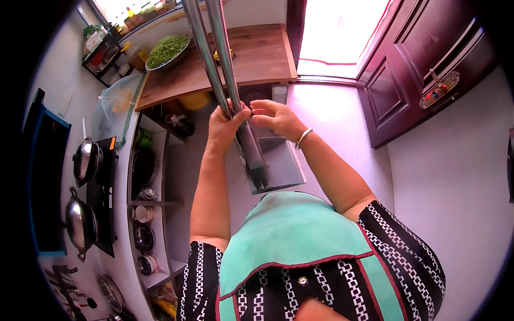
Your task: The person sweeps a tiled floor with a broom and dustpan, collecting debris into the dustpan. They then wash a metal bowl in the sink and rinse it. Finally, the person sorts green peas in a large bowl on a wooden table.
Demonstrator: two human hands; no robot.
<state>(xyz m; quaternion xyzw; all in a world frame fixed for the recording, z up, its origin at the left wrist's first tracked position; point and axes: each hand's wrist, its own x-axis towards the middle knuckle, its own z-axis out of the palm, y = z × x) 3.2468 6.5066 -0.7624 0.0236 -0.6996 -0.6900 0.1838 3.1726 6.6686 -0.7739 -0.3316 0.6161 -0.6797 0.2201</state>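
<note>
My left hand (227, 124) is wrapped round two shiny metal handles (214, 59) standing side by side and slanting up past the table's front edge. Below my grip hangs a broom (250, 147) with dark bristles, over a grey dustpan (284, 160) low down by the floor. Which handle belongs to which tool I cannot tell. Just right of the handles, my right hand (276, 119) holds nothing; its fingers are stretched toward my left hand and slightly apart. A silvery bracelet (303, 138) circles my right wrist.
A wooden table (257, 53) at the back bears a bowl of chopped greens (168, 51). Open shelves (166, 187) with pots and bowls line the left, beside a stove (104, 198) with lidded pans. A dark red door (423, 64) stands ajar at the far right.
</note>
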